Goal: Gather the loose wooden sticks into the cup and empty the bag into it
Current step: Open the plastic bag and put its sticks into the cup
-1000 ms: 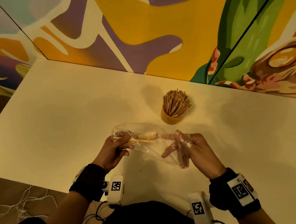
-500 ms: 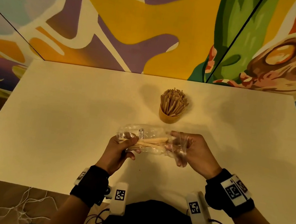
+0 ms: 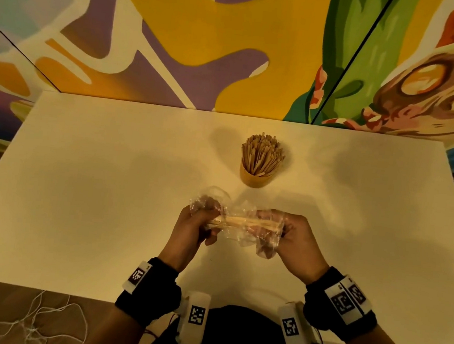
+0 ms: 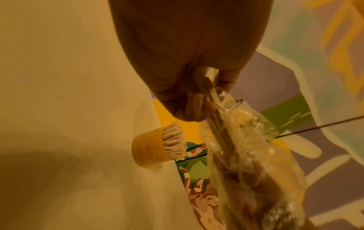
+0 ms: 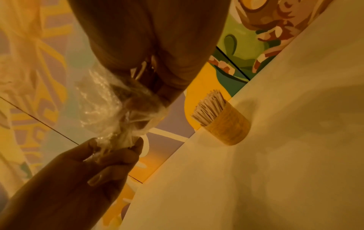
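Note:
A clear plastic bag (image 3: 246, 223) with a few wooden sticks (image 3: 243, 222) inside hangs above the table, held between both hands. My left hand (image 3: 201, 225) pinches the sticks' left end through the plastic; the left wrist view shows the sticks (image 4: 216, 109) gripped by its fingers and the bag (image 4: 256, 155) trailing away. My right hand (image 3: 283, 232) is inside the crumpled bag (image 5: 118, 109), fingers curled around the sticks' right end. The yellow cup (image 3: 255, 178), packed with upright sticks (image 3: 262, 155), stands just beyond the hands, also seen as the cup (image 4: 149, 149) and the cup (image 5: 228, 124).
The white table (image 3: 92, 200) stretches wide on both sides of the hands and ends at a painted wall (image 3: 204, 45). White cord (image 3: 37, 320) lies on the floor at lower left, below the table's near edge.
My right hand has gone from spread fingers inside the bag to curled around the sticks' right end. The bag has crumpled up, and both hands have drawn closer together.

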A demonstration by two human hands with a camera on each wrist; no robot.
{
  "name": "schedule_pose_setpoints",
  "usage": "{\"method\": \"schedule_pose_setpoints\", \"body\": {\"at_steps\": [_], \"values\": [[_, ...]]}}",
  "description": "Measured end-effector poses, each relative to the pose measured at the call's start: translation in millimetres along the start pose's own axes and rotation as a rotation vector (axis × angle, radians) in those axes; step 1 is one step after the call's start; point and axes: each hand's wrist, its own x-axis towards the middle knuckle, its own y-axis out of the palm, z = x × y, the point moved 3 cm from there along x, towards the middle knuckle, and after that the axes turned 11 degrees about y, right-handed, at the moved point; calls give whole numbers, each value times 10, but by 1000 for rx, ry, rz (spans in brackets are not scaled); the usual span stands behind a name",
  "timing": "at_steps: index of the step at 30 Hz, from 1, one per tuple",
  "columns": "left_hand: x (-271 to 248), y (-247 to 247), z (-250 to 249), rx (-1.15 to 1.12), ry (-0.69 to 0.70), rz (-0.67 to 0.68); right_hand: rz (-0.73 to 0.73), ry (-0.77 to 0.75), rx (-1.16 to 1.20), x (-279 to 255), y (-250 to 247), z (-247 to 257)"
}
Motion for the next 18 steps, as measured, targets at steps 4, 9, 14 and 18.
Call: {"method": "schedule_pose_setpoints", "body": {"at_steps": [4, 9, 14, 18], "values": [[-13, 63, -22, 94, 25, 44, -10, 51, 127, 66, 18, -31], [29, -61, -31, 59, 38, 23, -36, 83, 105, 110, -77, -21], [60, -369, 92, 137, 45, -33, -158, 153, 105, 151, -390, -150], [48, -642, 227, 217, -32, -45, -299, 151, 185, 135, -674, -265]]}}
